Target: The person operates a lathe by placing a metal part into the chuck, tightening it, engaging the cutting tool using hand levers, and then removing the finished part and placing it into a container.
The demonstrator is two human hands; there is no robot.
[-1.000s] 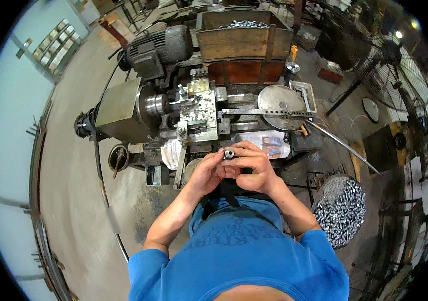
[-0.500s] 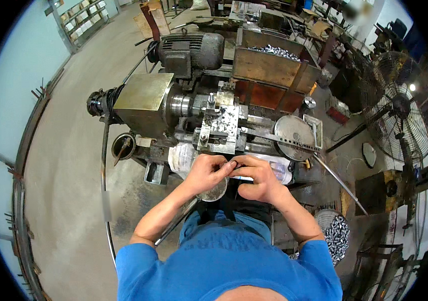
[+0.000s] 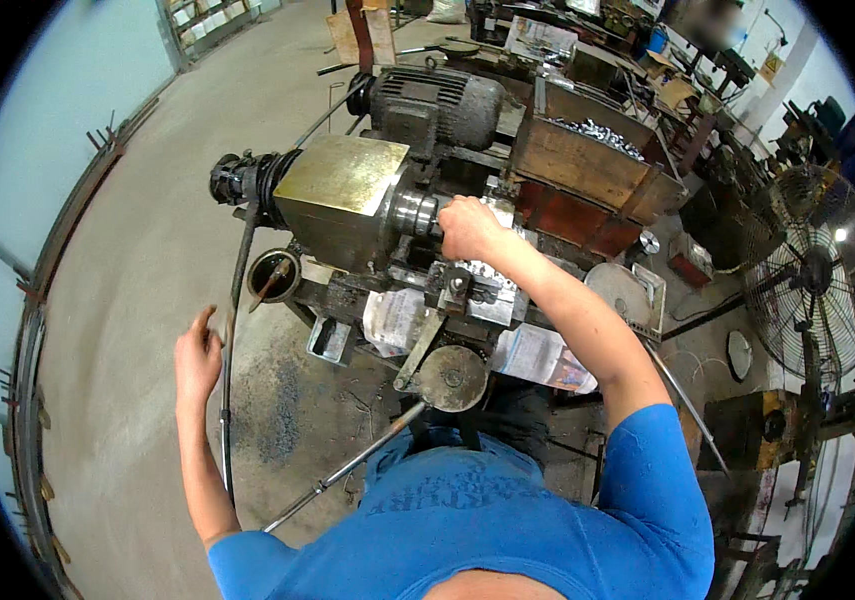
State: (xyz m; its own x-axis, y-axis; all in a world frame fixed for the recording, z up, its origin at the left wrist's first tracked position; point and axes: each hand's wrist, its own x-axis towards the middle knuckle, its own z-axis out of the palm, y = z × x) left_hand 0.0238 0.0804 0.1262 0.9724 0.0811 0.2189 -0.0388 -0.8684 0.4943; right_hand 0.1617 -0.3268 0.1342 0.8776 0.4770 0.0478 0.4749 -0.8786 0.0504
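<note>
At the spindle [image 3: 415, 214] of a small lathe-like machine, my right hand [image 3: 469, 228] is closed, fingers bunched at the spindle's right end. Whatever lies between those fingers is hidden. My left hand [image 3: 197, 362] hangs out to the left with loosely bent fingers, nothing visible in it, beside a long upright rod [image 3: 228, 372]. A box-shaped headstock [image 3: 342, 175] with a brassy top stands left of the spindle. Below my right forearm are the metal slide [image 3: 495, 300] and a dark clamp block [image 3: 455, 288]. From there a flat lever [image 3: 421, 350] points toward me, beside a round metal plate [image 3: 453, 378].
Behind the headstock sits a dark electric motor [image 3: 437, 105]. A rusty bin [image 3: 582, 155] of small metal parts stands at the back right. An oily pot with a brush [image 3: 274, 276] is at the front left; a large fan [image 3: 812, 270] stands at right.
My hands were together in front of the machine. Now the right is at the spindle and the left is far left. The flat lever has swung from pointing right to pointing toward me.
</note>
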